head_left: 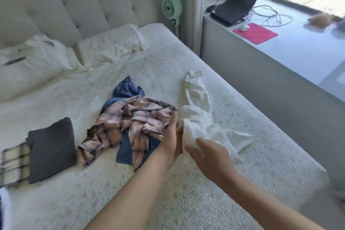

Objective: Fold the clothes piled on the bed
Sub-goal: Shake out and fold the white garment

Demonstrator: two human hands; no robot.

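Note:
A crumpled white garment (pixel 197 106) stretches across the bed (pixel 186 192) right of centre. My right hand (pixel 209 153) grips its near end. My left hand (pixel 170 142) is against the same bunch, and its fingers seem to curl into the cloth. To the left of my hands lies a heap made of a pink plaid shirt (pixel 127 127) over a blue garment (pixel 127 89). Further left sit a folded dark grey piece (pixel 52 147) and a folded cream checked piece (pixel 14 162).
Two white pillows (pixel 110 45) lean at the tufted headboard. A green fan (pixel 171 5) stands by the curtain. Right of the bed a window ledge carries a laptop (pixel 237 0), cables, a mouse and a pink mat (pixel 255 32).

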